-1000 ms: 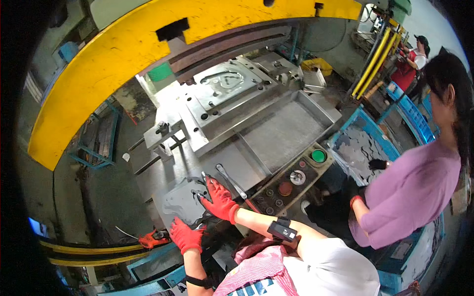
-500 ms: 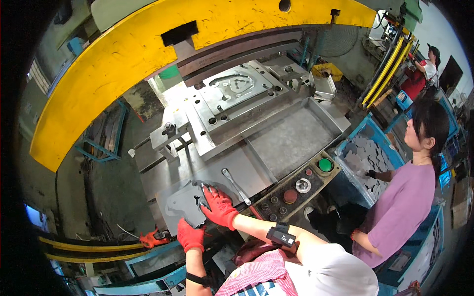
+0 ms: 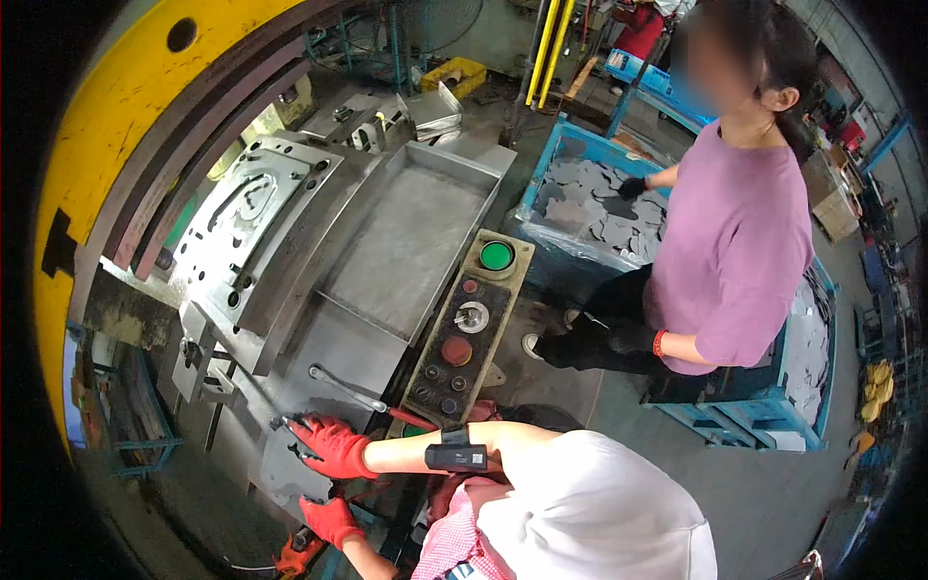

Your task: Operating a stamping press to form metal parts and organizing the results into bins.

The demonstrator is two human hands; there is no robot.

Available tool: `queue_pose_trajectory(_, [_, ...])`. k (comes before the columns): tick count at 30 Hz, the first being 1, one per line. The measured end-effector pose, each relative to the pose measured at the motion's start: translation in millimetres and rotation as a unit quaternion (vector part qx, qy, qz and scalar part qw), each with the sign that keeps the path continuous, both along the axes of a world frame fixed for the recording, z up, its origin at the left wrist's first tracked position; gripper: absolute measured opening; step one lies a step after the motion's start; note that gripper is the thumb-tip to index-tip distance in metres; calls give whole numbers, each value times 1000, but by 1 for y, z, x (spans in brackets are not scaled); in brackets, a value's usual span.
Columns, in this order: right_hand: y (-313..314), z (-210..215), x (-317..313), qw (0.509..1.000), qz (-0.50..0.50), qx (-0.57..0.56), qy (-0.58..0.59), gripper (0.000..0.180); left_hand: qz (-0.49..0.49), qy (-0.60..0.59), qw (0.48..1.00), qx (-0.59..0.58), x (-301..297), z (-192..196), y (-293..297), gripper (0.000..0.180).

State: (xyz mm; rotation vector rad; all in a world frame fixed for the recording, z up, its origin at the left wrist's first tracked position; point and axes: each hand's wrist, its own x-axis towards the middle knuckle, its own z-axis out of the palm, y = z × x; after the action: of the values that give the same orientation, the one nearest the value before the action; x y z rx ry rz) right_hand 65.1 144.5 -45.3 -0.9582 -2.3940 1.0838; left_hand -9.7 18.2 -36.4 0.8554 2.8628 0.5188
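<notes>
A dark grey flat sheet-metal piece (image 3: 286, 476) lies on the near left end of the press table. My right hand (image 3: 333, 447), in a red glove with dark fingertips, rests across its far side, fingers stretched out and apart. At the near edge of the piece, my left hand (image 3: 331, 520), also red-gloved, appears closed on the metal; its fingertips are partly hidden. A combination wrench (image 3: 348, 387) with a red grip lies on the table just beyond my right hand.
Ahead stand a steel die (image 3: 256, 203) and a shallow metal tray (image 3: 411, 242), beneath a yellow press frame (image 3: 126, 97). A control panel (image 3: 464, 333) with buttons borders the table. To the right, a co-worker (image 3: 735, 232) reaches into a blue bin (image 3: 541, 198) of cut metal pieces.
My view has swung right, so the press and table appear farther left. Both hands stay at the sheet-metal piece. The co-worker's hand remains over the bin.
</notes>
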Motion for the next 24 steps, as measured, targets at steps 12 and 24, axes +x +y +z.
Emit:
queue_pose_trajectory(12, [1, -6, -4, 999, 10, 2, -35, 70, 19, 5, 1000, -15, -14, -18, -12, 60])
queue_pose_trajectory(24, [-7, 2, -7, 998, 29, -41, 27, 66, 45, -43, 998, 10, -2, 14, -21, 40])
